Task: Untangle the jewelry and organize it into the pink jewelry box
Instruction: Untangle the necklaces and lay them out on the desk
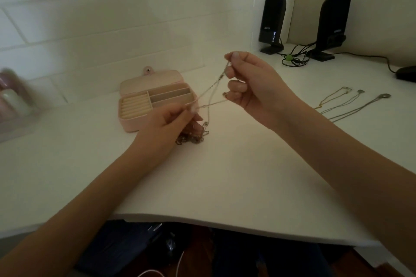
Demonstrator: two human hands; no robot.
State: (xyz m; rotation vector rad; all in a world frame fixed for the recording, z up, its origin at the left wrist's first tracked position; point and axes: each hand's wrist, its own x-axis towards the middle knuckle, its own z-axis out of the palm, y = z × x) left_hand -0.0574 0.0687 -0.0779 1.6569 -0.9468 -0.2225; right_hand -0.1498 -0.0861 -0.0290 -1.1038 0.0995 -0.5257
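Observation:
The pink jewelry box (131, 127) lies open on the white desk, with ring rolls on its left and divided compartments on its right. My left hand (171, 121) pinches a thin chain (211, 87) just right of the box. My right hand (249, 87), raised higher, pinches the same chain's upper end, so the strands stretch taut between both hands. Under my left hand a tangled pile of chains (193, 137) rests on the desk, partly hidden by my fingers. Three separated necklaces (351, 103) lie side by side at the right.
Two black speakers (272, 22) (333, 24) stand at the back right with cables (295, 56) between them. A dark object (406, 73) sits at the far right edge. A blurred pinkish item (11, 101) stands at the left. The desk's front edge (225, 225) runs below my arms.

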